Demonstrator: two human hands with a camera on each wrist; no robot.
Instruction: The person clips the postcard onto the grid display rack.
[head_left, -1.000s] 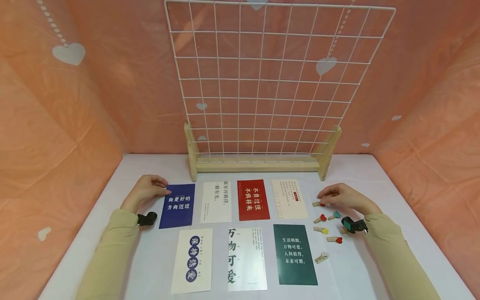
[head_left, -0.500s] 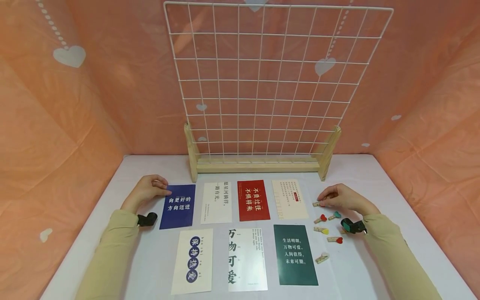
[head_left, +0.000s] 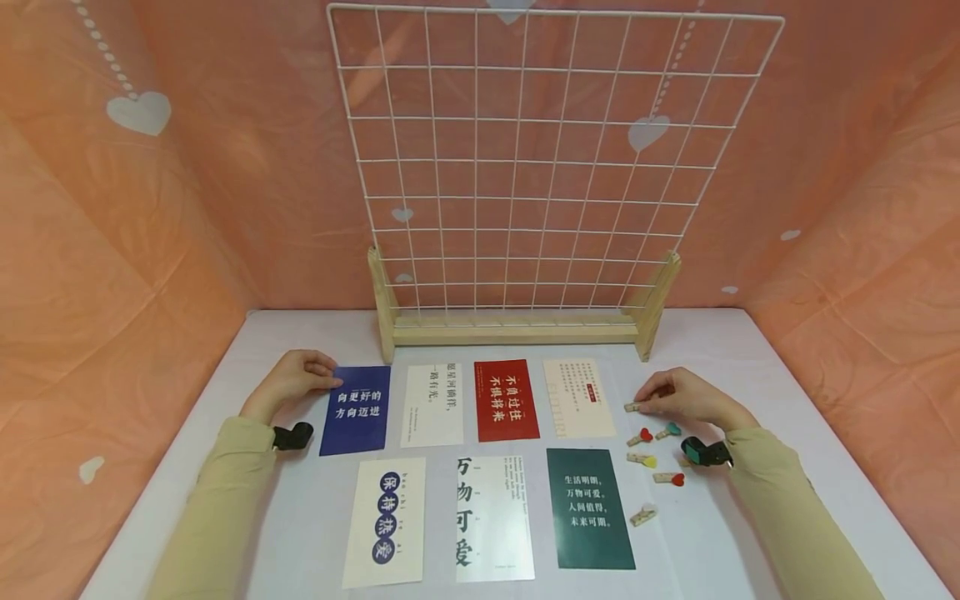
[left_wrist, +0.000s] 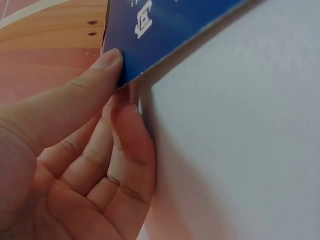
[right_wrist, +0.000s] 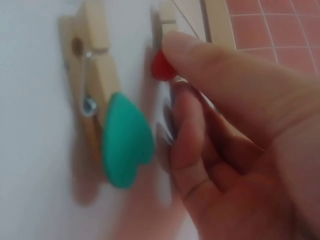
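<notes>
At the left, my left hand [head_left: 291, 385] pinches the upper left corner of a blue card [head_left: 356, 410] printed with white characters. In the left wrist view the thumb lies on the card's face, fingers behind it, and that corner is lifted slightly off the table. My right hand [head_left: 693, 397] pinches a small wooden clothespin [head_left: 632, 407] at the right; its red heart [right_wrist: 163, 67] shows under the thumb in the right wrist view. Close by lies another clothespin with a teal heart [right_wrist: 127, 142]. Other clothespins, with red [head_left: 641, 436] and yellow [head_left: 642, 460] hearts among them, lie nearer me.
Behind the cards stands a white wire grid [head_left: 532, 200] in a wooden base [head_left: 516, 334]. A white card [head_left: 433, 408], red card [head_left: 507, 402] and cream card [head_left: 579, 400] lie right of the blue one. Nearer me lie further cards, one dark green [head_left: 591, 510].
The right fingers have closed over the clothespin's red heart, which showed a second ago. The blue card's corner has risen very slightly in my left hand.
</notes>
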